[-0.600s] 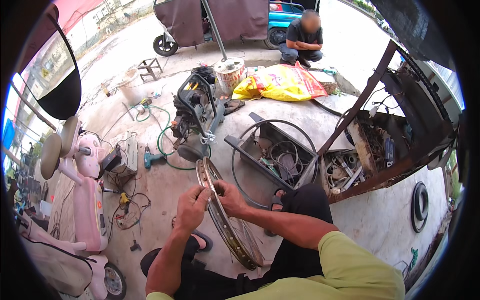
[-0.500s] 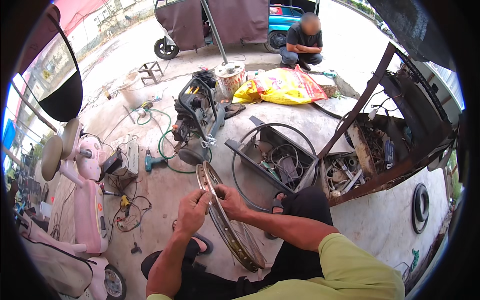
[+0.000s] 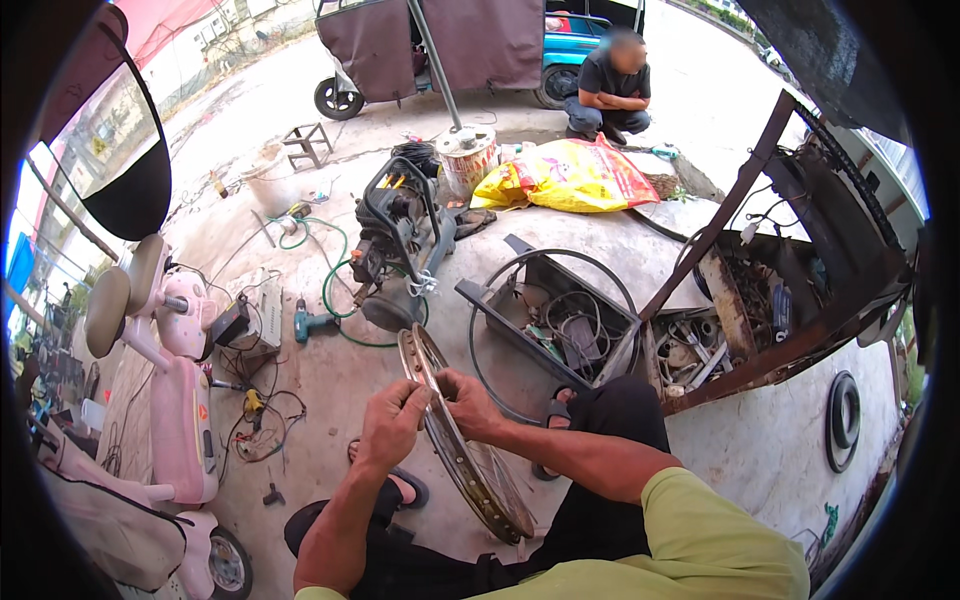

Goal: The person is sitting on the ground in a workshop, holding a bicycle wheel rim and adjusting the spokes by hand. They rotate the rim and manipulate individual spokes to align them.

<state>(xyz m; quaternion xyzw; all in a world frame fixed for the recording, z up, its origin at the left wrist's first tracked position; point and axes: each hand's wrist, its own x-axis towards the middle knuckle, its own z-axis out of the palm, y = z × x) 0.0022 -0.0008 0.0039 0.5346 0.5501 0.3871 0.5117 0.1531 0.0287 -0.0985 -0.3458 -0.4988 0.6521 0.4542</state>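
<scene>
A bare metal wheel rim (image 3: 459, 474) with a row of holes and thin spokes (image 3: 490, 468) stands tilted between my knees. My left hand (image 3: 393, 425) is closed, its thumb and forefinger pinched against the rim's outer face near the top. Any small part between those fingertips is too small to make out. On the rim's inner side, my right hand (image 3: 470, 405) is closed with bent fingers at the same spot, and its fingertips are partly hidden by the rim.
Ahead stands an air compressor (image 3: 405, 235) with a green hose (image 3: 330, 290). A cordless drill (image 3: 314, 322) lies left of it. To the right are a metal box of parts (image 3: 560, 318), a rusty frame (image 3: 745, 365) and tyres (image 3: 843, 422). A pink scooter (image 3: 180, 425) stands left; a person (image 3: 610, 90) squats beyond.
The view has shifted slightly, so the surroundings sit a little lower and to the right. Both hands keep their places on the wheel rim, with hardly any change in the fingers.
</scene>
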